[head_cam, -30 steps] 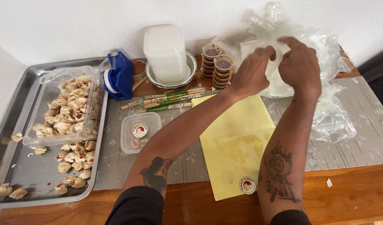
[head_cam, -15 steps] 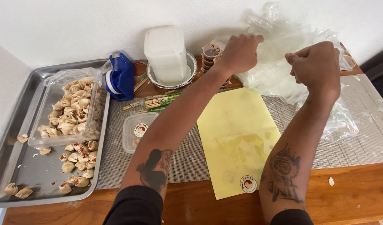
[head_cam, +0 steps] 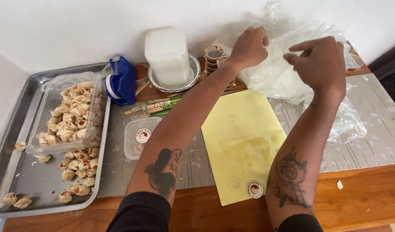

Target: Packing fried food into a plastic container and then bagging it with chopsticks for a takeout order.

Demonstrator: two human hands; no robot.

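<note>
Head view: both hands' fingers pinch clear plastic bags [head_cam: 287,64]; round sticker [head_cam: 254,189] on yellow sheet [head_cam: 240,141].

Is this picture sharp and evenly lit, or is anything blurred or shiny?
Head view: soft, even light, with only faint shadows under the arms. The left hand and right hand look slightly soft at the clear plastic bags, which catch pale glare. The metal tray shows dull reflections. The yellow sheet and dumplings are in focus, and the table edges bow slightly, as with a wide lens.
</note>
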